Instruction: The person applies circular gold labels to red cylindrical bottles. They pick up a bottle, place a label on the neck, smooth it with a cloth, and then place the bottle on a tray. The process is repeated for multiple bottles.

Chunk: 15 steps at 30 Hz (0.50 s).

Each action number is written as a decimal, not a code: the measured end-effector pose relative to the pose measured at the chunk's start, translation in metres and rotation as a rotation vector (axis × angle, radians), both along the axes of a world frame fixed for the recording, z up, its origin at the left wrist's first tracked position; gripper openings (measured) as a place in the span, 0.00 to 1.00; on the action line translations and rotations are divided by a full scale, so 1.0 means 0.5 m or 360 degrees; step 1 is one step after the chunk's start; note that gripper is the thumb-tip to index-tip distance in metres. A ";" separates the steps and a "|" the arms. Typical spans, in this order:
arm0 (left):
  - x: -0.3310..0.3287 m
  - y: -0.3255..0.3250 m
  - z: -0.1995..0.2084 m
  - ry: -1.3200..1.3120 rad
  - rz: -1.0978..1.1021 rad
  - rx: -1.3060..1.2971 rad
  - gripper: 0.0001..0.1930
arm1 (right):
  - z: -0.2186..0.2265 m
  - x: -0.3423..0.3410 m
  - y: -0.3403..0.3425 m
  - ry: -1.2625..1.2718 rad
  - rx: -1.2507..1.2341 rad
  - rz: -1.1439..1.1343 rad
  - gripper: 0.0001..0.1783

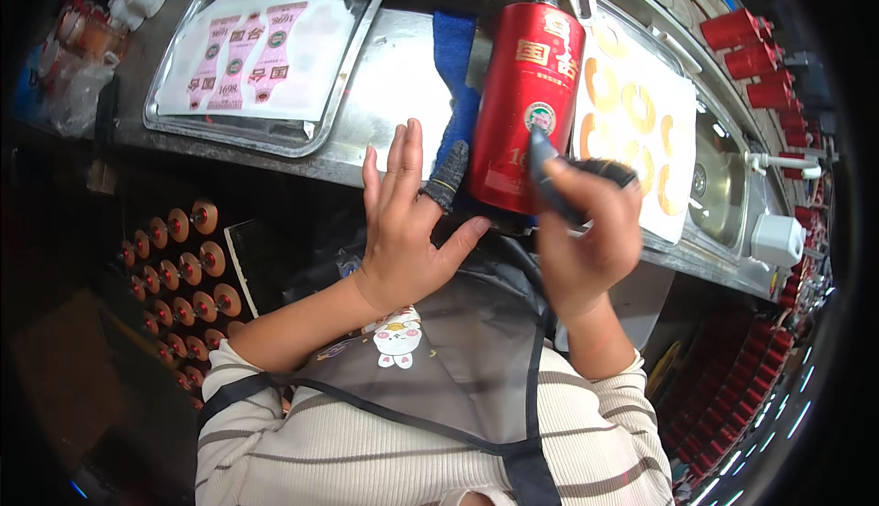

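Observation:
A glossy red bottle (504,94) with gold lettering and a small round green-and-white emblem lies on the worktop, its neck pointing away from me. My right hand (593,236), blurred by motion, is closed around a dark grey handheld tool with a tapered tip (542,151). The tip meets the bottle just below the emblem; the tool's exact kind is unclear. Just left of the bottle's near end, my left hand (403,217) is raised with its fingers spread, holding nothing. A dark knitted finger sleeve (447,176) covers its index finger. Blue cloth (450,43) runs along the bottle's left side.
At left, a metal tray (293,147) carries a sheet of pink printed decals (243,57). Right of the bottle lies a sheet with gold ring-shaped decals (636,103), beside a sink (719,185). Red bottles (737,30) line the right side. Copper-coloured round pieces (183,263) hang below left.

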<state>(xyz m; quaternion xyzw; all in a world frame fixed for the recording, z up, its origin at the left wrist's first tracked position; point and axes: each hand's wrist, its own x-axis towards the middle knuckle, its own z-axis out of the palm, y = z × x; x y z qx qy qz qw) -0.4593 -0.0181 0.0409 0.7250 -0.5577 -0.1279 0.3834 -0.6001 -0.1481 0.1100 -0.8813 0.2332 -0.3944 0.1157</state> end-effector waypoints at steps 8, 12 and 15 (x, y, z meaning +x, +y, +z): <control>0.018 0.013 -0.008 0.0247 -0.0004 -0.0091 0.45 | 0.024 0.004 0.043 0.0120 -0.0072 0.0433 0.20; 0.017 0.009 -0.018 0.0403 -0.0107 -0.0166 0.46 | 0.010 0.027 -0.007 0.0337 -0.0304 0.0283 0.16; 0.024 -0.001 -0.015 0.0454 -0.0121 -0.0177 0.47 | 0.032 0.033 0.015 0.0378 -0.0053 0.0777 0.17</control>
